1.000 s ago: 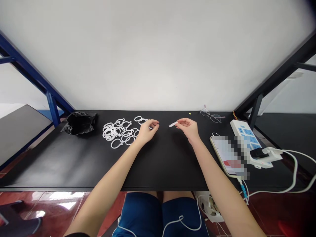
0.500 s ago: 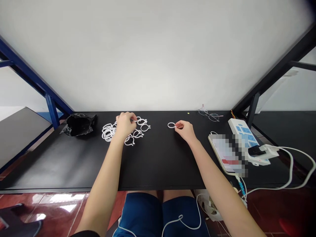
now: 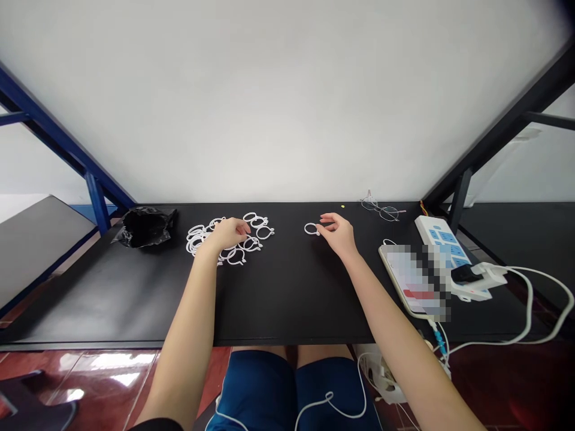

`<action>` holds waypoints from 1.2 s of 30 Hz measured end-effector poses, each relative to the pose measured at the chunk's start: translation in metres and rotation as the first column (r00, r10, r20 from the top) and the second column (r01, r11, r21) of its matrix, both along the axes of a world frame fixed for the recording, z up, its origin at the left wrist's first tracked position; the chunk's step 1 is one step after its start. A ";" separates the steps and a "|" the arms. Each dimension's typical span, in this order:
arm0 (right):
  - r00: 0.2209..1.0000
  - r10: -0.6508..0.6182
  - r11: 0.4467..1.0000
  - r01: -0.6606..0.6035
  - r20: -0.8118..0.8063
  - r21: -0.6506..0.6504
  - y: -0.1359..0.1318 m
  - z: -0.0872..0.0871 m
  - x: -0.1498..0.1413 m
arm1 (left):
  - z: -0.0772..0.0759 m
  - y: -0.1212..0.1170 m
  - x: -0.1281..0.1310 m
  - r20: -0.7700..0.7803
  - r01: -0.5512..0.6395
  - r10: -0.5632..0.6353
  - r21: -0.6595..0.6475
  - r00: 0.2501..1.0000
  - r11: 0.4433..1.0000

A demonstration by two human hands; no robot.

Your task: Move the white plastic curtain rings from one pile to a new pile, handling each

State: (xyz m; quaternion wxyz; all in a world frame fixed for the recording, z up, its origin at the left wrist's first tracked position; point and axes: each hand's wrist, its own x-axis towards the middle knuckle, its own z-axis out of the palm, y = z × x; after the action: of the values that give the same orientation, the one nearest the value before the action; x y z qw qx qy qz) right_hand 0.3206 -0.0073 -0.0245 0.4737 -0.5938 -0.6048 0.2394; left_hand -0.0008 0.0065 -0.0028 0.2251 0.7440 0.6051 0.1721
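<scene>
Several thin white rings with small clasp-like tabs (image 3: 265, 232) lie in a loose, overlapping pile on the black table (image 3: 287, 293). My left hand (image 3: 228, 233) hovers over the middle of this pile, palm down. Its fingers bend loosely to the right, and I see nothing held in them; the rings beneath it are partly hidden. To the right, a single white ring (image 3: 311, 225) lies apart from the pile. At its right edge is my right hand (image 3: 338, 234), thumb tip against or very near the ring's tab, the other fingers raised and spread away from the thumb.
A crumpled black plastic bag (image 3: 146, 227) stands open at the left. Eyeglasses (image 3: 389, 213) lie at the back right. Nearer on the right are a phone (image 3: 404, 281) with a charging cable and a white power strip (image 3: 442, 236) with plugs and cords. A wall (image 3: 287, 120) rises behind.
My left hand has come slightly nearer to me, uncovering rings at the back of the pile. My right fingers have spread and risen from the single ring, which has shifted little.
</scene>
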 end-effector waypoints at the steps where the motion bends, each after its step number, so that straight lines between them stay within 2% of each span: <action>1: 1.000 -0.009 1.000 0.009 -0.008 0.007 0.000 0.000 0.000 | 0.002 -0.001 0.000 0.020 -0.009 0.009 -0.001 1.000 1.000; 4: 0.998 -0.027 0.999 0.029 -0.055 0.027 0.001 0.000 -0.001 | 0.011 -0.006 0.003 0.123 -0.041 0.038 0.024 0.992 0.999; 6: 0.994 -0.018 0.999 0.021 -0.111 0.026 0.001 0.000 -0.004 | 0.016 -0.008 0.012 0.279 -0.049 0.034 0.044 0.960 0.998; 7: 0.989 0.002 1.000 0.000 -0.147 0.017 0.000 -0.001 -0.006 | 0.016 -0.009 0.020 0.383 -0.054 0.031 0.048 0.923 0.997; 9: 0.971 0.087 0.995 -0.094 -0.223 -0.020 -0.002 0.000 -0.013 | 0.012 -0.010 0.040 0.640 -0.070 0.032 0.035 0.768 0.997; 10: 0.955 0.149 0.986 -0.164 -0.257 -0.039 -0.004 0.001 -0.017 | 0.009 -0.010 0.052 0.720 -0.071 0.041 0.011 0.692 0.997; 11: 0.935 0.217 0.969 -0.240 -0.279 -0.052 -0.007 0.001 -0.020 | 0.004 -0.010 0.064 0.760 -0.058 0.054 -0.021 0.648 0.998; 15: 0.861 0.448 0.877 -0.476 -0.240 -0.072 -0.017 0.004 -0.029 | -0.014 -0.017 0.101 0.766 0.105 0.033 -0.131 0.642 0.986; 19: 0.816 0.547 0.814 -0.571 -0.186 -0.112 -0.021 0.003 -0.030 | -0.022 -0.024 0.116 0.777 0.130 0.087 -0.212 0.624 0.969; 22: 0.831 0.522 0.836 -0.543 -0.193 -0.078 -0.019 0.000 -0.031 | -0.023 -0.025 0.118 0.786 0.119 0.125 -0.244 0.605 0.962; 27: 0.906 0.365 0.921 -0.385 -0.213 -0.060 -0.013 -0.004 -0.030 | -0.026 -0.023 0.117 0.802 0.135 0.140 -0.264 0.580 0.955; 31: 0.925 0.267 0.943 -0.308 -0.269 -0.123 -0.013 0.000 -0.030 | -0.031 -0.026 0.119 0.776 0.256 0.020 -0.233 0.631 0.938; 36: 0.889 0.233 0.937 -0.314 -0.394 -0.154 -0.015 0.007 -0.030 | -0.036 -0.029 0.121 0.748 0.360 -0.105 -0.187 0.656 0.914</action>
State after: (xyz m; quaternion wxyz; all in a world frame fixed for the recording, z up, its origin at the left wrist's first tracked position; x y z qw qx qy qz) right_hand 0.2902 -0.0225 -0.0170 0.4739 -0.4935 -0.5534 0.4750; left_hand 0.1205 -0.0221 -0.0388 0.5826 0.6404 0.3845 0.3203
